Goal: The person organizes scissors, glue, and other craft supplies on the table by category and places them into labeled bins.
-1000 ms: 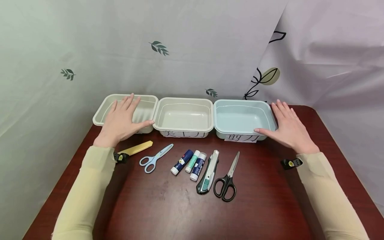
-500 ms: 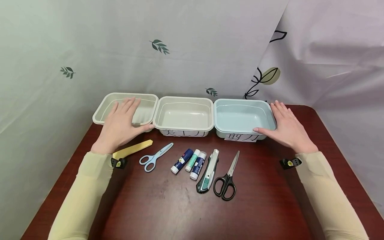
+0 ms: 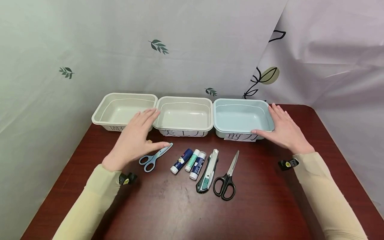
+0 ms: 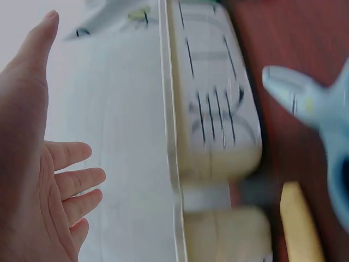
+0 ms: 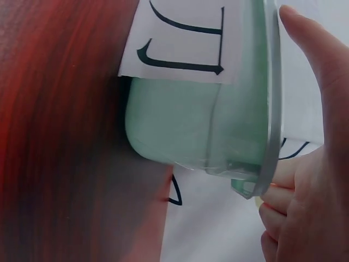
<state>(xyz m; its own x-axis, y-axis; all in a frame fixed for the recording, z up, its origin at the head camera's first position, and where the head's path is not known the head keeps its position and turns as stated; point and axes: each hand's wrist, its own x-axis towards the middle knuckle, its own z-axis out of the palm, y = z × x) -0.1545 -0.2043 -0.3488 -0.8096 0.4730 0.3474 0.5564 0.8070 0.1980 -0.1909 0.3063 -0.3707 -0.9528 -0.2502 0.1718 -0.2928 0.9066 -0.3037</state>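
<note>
My left hand (image 3: 132, 141) hangs over the table, fingers extended and thumb apart, nothing in it. Beneath the thumb lie light-blue scissors (image 3: 163, 151). The hand mostly covers a long yellow object with a pointed end (image 4: 301, 224) in the head view; its body shows in the left wrist view. My right hand (image 3: 286, 130) is at the right corner of the light-blue bin (image 3: 240, 121), thumb by the front rim and fingers along the side. Centrally lie two dark-blue glue sticks (image 3: 182, 161), a green one (image 3: 192, 160), a utility knife (image 3: 208, 171) and black-handled scissors (image 3: 227, 179).
A beige bin (image 3: 120, 111) at the left and another beige bin (image 3: 186, 116) in the middle stand in a row with the blue one. Paper labels (image 3: 241, 137) are on their fronts. Behind hangs a pale leaf-patterned curtain (image 3: 180, 66).
My left hand has moved off the left bin, rightward and toward the front, over the light-blue scissors and yellow object. My right hand has shifted only slightly.
</note>
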